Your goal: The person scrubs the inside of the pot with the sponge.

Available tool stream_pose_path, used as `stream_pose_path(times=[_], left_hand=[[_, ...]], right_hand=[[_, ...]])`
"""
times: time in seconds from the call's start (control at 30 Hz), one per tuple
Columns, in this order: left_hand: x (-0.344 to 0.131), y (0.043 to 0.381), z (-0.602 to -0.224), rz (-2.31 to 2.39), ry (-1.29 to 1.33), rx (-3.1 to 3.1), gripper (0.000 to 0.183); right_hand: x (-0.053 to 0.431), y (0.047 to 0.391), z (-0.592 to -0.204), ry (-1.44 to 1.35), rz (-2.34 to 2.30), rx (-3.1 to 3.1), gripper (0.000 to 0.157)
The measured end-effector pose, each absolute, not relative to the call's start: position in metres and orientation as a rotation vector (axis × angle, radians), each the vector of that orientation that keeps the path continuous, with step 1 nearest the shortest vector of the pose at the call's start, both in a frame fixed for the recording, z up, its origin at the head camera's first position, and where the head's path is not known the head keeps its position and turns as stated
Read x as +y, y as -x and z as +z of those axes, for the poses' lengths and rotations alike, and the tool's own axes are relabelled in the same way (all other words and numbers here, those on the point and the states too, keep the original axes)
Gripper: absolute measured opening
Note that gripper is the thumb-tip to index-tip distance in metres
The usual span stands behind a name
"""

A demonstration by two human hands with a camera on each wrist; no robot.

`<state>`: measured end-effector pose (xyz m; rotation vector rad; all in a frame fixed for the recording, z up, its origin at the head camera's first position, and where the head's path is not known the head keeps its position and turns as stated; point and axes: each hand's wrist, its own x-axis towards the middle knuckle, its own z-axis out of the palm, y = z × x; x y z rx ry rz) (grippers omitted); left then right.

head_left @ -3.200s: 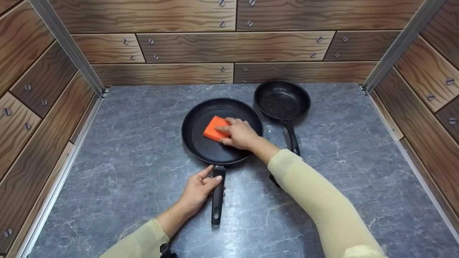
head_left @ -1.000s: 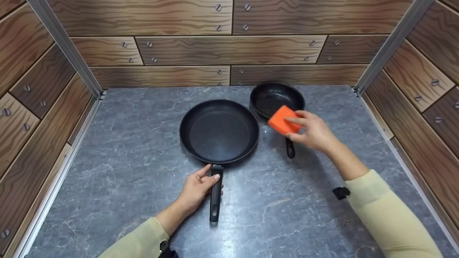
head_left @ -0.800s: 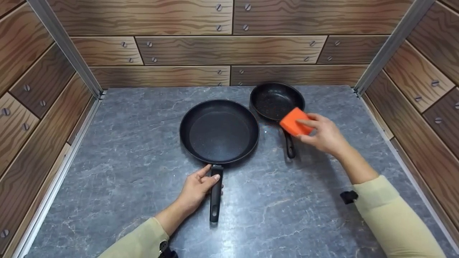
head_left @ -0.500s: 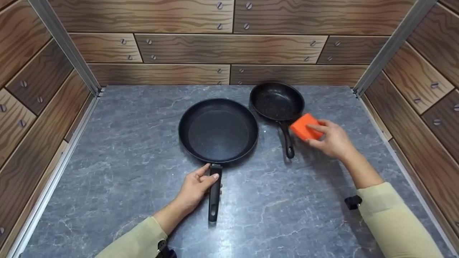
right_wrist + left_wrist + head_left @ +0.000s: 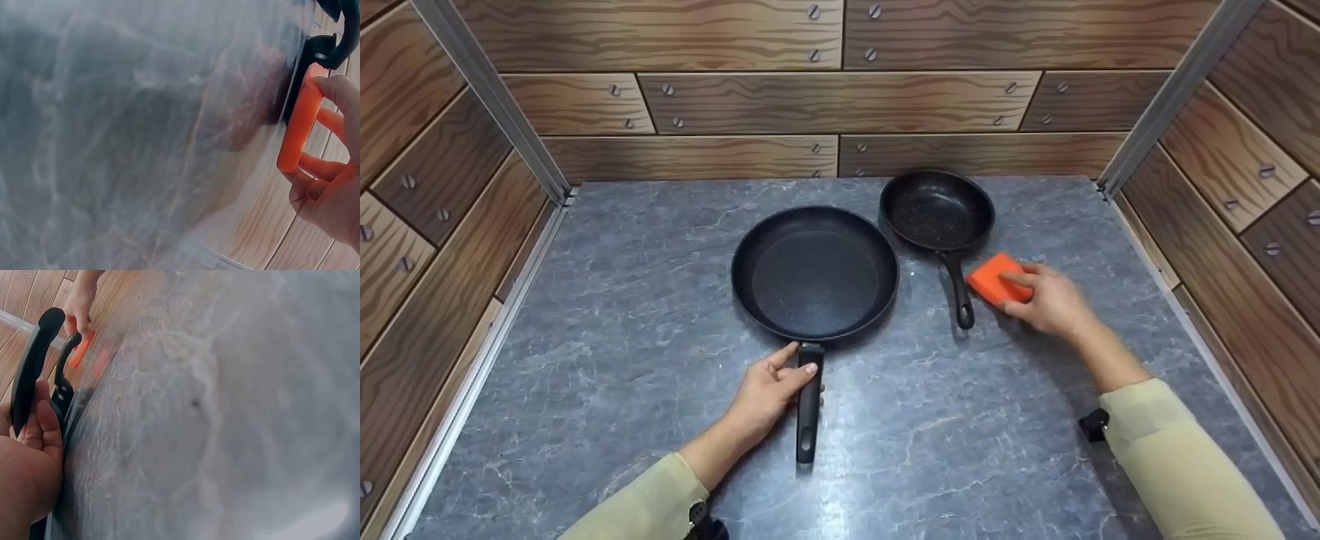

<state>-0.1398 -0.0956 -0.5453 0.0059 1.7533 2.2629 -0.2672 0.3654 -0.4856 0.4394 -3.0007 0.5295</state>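
Note:
My left hand (image 5: 765,391) holds the black handle of the larger frying pan (image 5: 816,277), its thumb on the handle and fingers behind it. In the left wrist view that same hand (image 5: 34,444) curls round the handle. The pan sits flat, and its inside shows nothing in it. To the right, my right hand (image 5: 1054,300) pinches an orange sponge (image 5: 996,277) beside the smaller frying pan's handle. The right wrist view shows thumb and fingers gripping the sponge (image 5: 304,121) by its edges, at or just above the tabletop; I cannot tell whether it touches.
The smaller black frying pan (image 5: 937,211) stands at the back right, close to the larger pan's rim, its handle pointing forward. Wood-patterned walls (image 5: 840,101) with metal corner rails enclose the grey marbled tabletop (image 5: 622,300) at the back and both sides.
The right hand has carried the sponge out of the larger pan, past the smaller pan, to the right of its handle and lower down. The left hand keeps its hold on the larger pan's handle.

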Motion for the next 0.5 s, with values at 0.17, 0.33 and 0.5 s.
stream_pose_path(times=[0.17, 0.33, 0.5], left_hand=[[-0.099, 0.142, -0.543, 2.238, 0.007, 1.760, 0.080], [-0.101, 0.142, -0.539, 2.192, 0.006, 1.792, 0.082], [-0.107, 0.141, -0.533, 2.116, 0.004, 1.972, 0.081]], right_hand=[[0.364, 0.269, -0.489, -0.427, 0.537, -3.041, 0.056], [0.363, 0.268, -0.493, -0.425, 0.528, -3.063, 0.056], [0.360, 0.265, -0.490, -0.424, 0.504, -3.070, 0.058]])
